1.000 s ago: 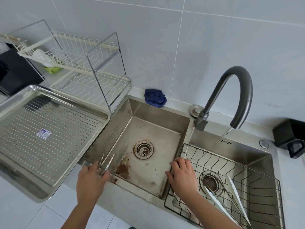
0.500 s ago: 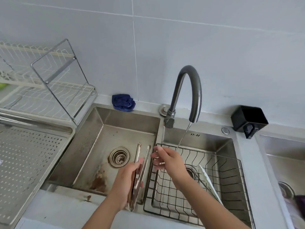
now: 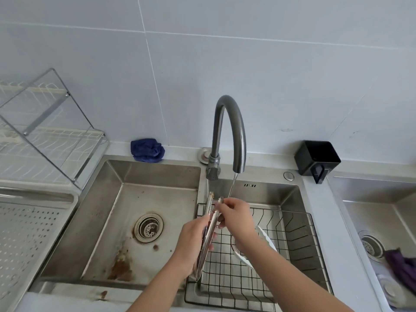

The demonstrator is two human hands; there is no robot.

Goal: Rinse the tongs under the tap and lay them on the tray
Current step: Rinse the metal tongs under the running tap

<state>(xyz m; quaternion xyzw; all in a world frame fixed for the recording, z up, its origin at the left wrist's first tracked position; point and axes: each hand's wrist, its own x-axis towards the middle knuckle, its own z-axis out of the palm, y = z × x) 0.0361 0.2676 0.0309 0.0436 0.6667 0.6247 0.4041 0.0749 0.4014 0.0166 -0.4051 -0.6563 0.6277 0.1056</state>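
Observation:
My left hand (image 3: 191, 244) grips a pair of metal tongs (image 3: 208, 235) by the handle end, tips pointing up towards the tap. My right hand (image 3: 236, 216) pinches the right tip of the tongs, just beside a thin stream of water that falls from the dark grey arched tap (image 3: 229, 131). The tongs hang over the divide between the left basin and the right basin. The perforated steel tray (image 3: 27, 233) lies at the far left on the counter.
A black wire basket (image 3: 292, 244) sits in the right basin with white tongs (image 3: 267, 242) in it. A blue cloth (image 3: 147, 150) lies behind the left basin (image 3: 126, 221). A dish rack (image 3: 45, 140) stands at the left, a black holder (image 3: 317, 159) at the right.
My left hand has carried the tongs from the tray side across the left basin to the tap. My right hand has closed on their tip near the water stream.

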